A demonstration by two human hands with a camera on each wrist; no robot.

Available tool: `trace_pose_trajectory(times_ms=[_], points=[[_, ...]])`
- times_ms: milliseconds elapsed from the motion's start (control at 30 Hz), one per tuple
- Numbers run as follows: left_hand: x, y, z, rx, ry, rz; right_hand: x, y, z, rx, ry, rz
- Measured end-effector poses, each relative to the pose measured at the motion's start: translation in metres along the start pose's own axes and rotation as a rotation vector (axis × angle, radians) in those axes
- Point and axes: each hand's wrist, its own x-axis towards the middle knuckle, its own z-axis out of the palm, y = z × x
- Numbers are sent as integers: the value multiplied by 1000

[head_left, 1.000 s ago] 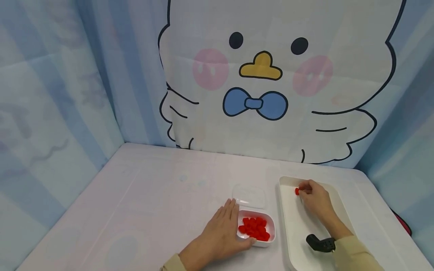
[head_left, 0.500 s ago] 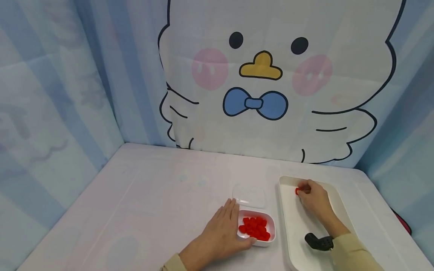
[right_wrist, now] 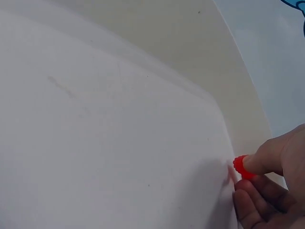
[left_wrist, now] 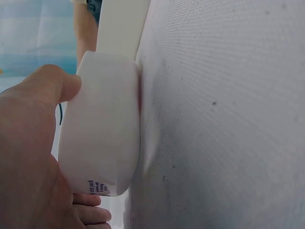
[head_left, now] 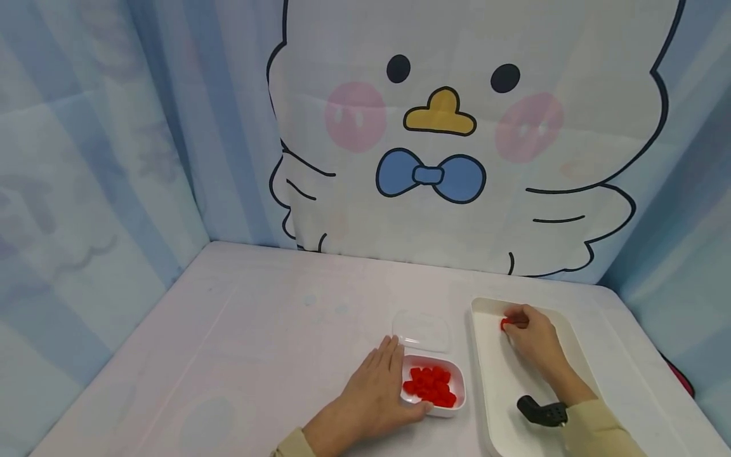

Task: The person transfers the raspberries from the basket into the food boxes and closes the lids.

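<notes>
Between thumb and fingertips, my right hand (head_left: 533,339) pinches a small red piece (right_wrist: 244,166) with a ridged edge, just above the floor of a white tray (head_left: 495,381). Its exact kind is unclear, as fingers cover part of it. My left hand (head_left: 371,387) rests against a small white box (head_left: 460,392), its fingers straight along the left side and the thumb at the near rim. In the left wrist view the thumb touches the upper edge of the box (left_wrist: 102,124). Several similar red pieces (head_left: 431,384) lie heaped inside the box.
A clear plastic lid (head_left: 421,331) lies on the table (head_left: 228,355) behind the box. The tray stands right of the box, with raised sides. A black wrist device (head_left: 541,411) sits at my right wrist. Patterned curtains (head_left: 103,222) enclose the table at the back and sides.
My right hand stays near the tray's far left part; the red piece has turned slightly within the fingertips. My left hand and the box have not visibly moved.
</notes>
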Motion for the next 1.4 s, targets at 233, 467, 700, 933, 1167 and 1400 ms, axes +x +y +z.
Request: trace_pose_trajectory(times_ms=[233, 467, 700, 933, 1167, 1400], points=[[0, 0, 1, 2, -8, 3, -6, -3, -5, 24, -21, 38], [0, -1, 0, 5, -13, -8, -11, -8, -7, 34, -25, 36], [-2, 0, -1, 8, -2, -3, -19, -14, -10, 62, -33, -9], [-2, 0, 0, 15, 7, 3, -29, -24, -11, 92, -38, -48], [-1, -2, 1, 12, 4, 7, -40, -35, -11, 119, -18, -109], [-1, -1, 0, 2, -2, -2, -53, -47, -10, 166, -44, -146]])
